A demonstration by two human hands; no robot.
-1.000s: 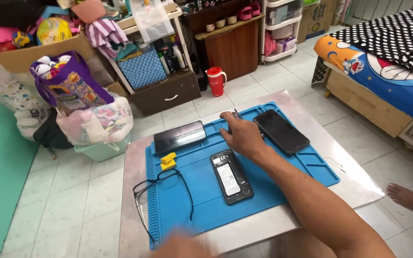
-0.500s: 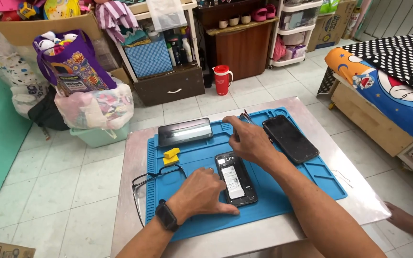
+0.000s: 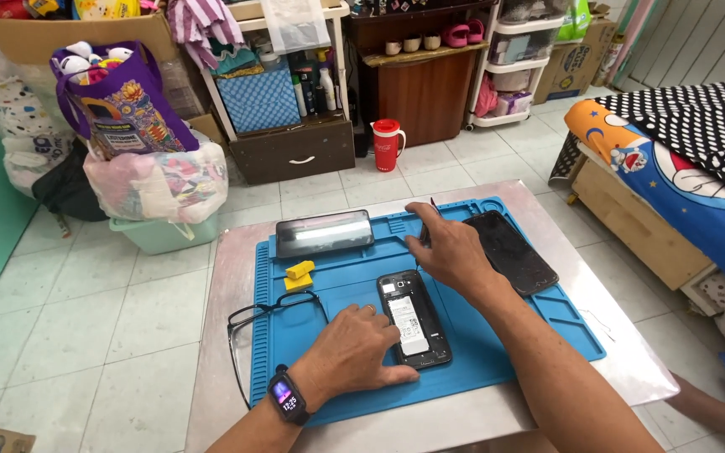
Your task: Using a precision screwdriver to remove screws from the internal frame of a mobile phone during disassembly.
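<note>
- Opened phone (image 3: pixel 414 319), back cover off and battery showing, lies on the blue mat (image 3: pixel 480 352) just right of our left hand (image 3: pixel 354 352), whose grip is open, fingers flat on the mat at the phone's edge.
- Our right hand (image 3: pixel 451 247), just beyond the phone, pinches a thin dark tool (image 3: pixel 430 220).
- In this head view, we judge it best to press the phone steady with the left and bring the tool tip down slowly.
- Glasses (image 3: pixel 274 315) sit left of that hand.

Left hand (image 3: pixel 354 348) flat, palm down, fingers spread, right hand (image 3: pixel 451 247) reaching forward, fingers pinched
</note>
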